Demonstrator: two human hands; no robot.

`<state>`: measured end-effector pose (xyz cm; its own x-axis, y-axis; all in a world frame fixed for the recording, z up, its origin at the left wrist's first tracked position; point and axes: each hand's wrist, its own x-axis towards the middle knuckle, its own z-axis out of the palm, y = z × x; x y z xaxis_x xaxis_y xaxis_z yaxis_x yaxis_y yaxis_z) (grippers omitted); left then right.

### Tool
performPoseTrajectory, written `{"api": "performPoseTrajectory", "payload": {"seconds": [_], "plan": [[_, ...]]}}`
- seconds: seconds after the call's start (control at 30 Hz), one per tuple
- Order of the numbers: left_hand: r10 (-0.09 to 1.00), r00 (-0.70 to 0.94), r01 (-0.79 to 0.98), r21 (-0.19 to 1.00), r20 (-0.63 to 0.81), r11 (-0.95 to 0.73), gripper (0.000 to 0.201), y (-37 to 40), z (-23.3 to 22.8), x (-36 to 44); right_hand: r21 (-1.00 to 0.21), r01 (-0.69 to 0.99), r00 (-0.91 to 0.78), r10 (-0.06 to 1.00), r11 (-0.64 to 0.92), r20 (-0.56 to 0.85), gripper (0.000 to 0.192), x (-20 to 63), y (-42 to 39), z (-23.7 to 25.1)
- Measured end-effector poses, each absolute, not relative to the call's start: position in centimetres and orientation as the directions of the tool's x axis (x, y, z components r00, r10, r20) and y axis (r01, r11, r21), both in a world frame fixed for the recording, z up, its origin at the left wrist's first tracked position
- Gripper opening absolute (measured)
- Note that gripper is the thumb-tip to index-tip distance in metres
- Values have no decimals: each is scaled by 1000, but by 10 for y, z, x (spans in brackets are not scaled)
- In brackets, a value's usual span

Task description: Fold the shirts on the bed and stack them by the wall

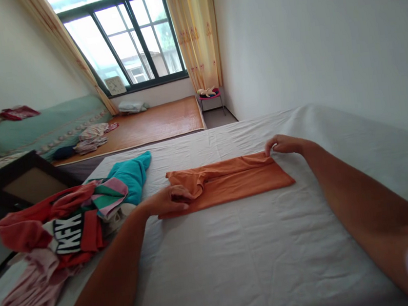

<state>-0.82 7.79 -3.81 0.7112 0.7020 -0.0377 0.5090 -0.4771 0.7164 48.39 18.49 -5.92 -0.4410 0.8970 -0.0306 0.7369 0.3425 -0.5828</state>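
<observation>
Orange cloth (236, 176) on a sheeted bed (238, 262), whose surface extends to every side of it. Well to the left of the orange cloth stands a dark cabinet (26, 180); beyond the orange cloth, also leftward, are a pale green cover (56, 123), a square clock (116, 86) and a dark-framed window (150, 41). Almost straight beyond the orange cloth lies a low platform with a brown mat (159, 121), followed by a yellow curtain (194, 36) and a small stool (218, 94) with thin legs. A plain white wall (323, 36) rises beyond and to the right of the orange cloth. Materials, likewise from left to right: a limp pink garment (35, 285), rumpled into soft ridges, lies left of the orange cloth on the near side; a red garment (91, 229) with a white-lettered black panel is heaped left of it; a bright teal garment (129, 176), bunched to a blunt point, is nearer to it. The left hand (168, 199) rests on the left end of the orange cloth, fingers bent; whether they grip cannot be told. The orange cloth itself is smooth and matt, folded into a long strip with loose puckers at its left end. The right hand (286, 143) has its fingertips drawn together on the far right corner of the orange cloth. Right of the orange cloth, the pale sheet shows shallow creases.
</observation>
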Motion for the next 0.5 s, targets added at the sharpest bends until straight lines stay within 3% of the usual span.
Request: {"api": "performPoseTrajectory", "payload": {"seconds": [0.07, 0.13, 0.2, 0.27, 0.37, 0.5], "plan": [[780, 625, 539, 739, -31, -403, 34, 80, -40, -6, -407, 845, -342, 936, 347, 88, 23, 473, 189, -56], [898, 421, 593, 712, 124, -376, 40, 90, -46, -3, -324, 873, -320, 930, 364, 182, 28, 459, 192, -55], [907, 279, 684, 597, 316, -419, 43, 104, -56, 2, -301, 874, -358, 924, 381, 130, 29, 447, 194, -57], [868, 315, 772, 428, 384, -469, 45, 116, -69, 7, -286, 888, -377, 926, 361, -1, 28, 443, 195, -64], [866, 414, 850, 222, 281, -478, 50, 125, -91, 12, -343, 877, -375, 925, 337, -51, 30, 451, 196, -75], [890, 406, 894, 110, 208, -433, 53, 126, -112, 11, -510, 787, -404, 915, 346, -2, 30, 469, 198, -80]]}}
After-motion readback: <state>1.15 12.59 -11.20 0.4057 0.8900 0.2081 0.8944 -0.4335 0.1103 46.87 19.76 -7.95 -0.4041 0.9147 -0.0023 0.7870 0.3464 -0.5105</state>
